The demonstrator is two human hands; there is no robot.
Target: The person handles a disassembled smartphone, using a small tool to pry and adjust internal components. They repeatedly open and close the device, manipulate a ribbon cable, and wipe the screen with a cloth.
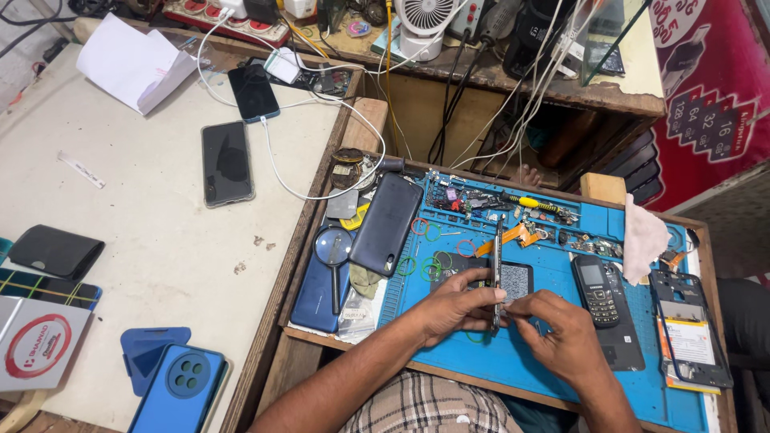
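A thin dark phone frame (498, 256) stands on edge above the blue repair mat (553, 369). My left hand (455, 309) grips its near end from the left, fingers wrapped around it. My right hand (561, 337) pinches the same end from the right, thumb and forefinger pressed to the edge. Under the frame lies a dark phone part with a grey panel (513, 279).
A dark phone back cover (387, 223), a magnifying glass (334, 250), a black keypad phone (597, 290), an opened phone body (690, 337), a yellow-handled screwdriver (532, 202) and a pink cloth (644, 236) lie on the mat. Phones (226, 162) and paper (132, 62) rest on the left table.
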